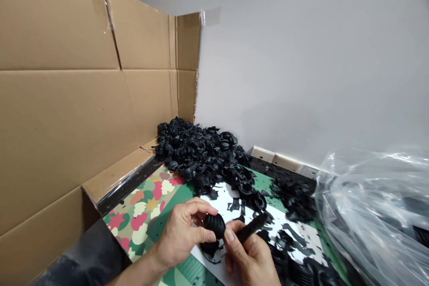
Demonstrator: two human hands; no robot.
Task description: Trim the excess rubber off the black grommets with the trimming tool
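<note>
My left hand (pixel 187 230) pinches a black ribbed rubber bellows (pixel 214 225) between thumb and fingers. Close against its right side is my right hand (pixel 248 250), closed around a dark pen-shaped tool (pixel 253 227). The tool's back end points up and right; its tip is hidden by the fingers, so its exact kind does not show. My right thumb and fingertip meet at the edge of the bellows. Below the hands lies a white sheet (pixel 223 194), strewn with thin black rubber scraps (pixel 296 237).
A large heap of black ribbed rubber pieces (pixel 201 152) rises against the wall corner. Another pile of black scraps (pixel 293 196) sits to its right. Cardboard (pixel 83 76) walls off the left. A clear plastic bag (pixel 375 205) bulges at the right, and more black pieces (pixel 301 272) lie in front.
</note>
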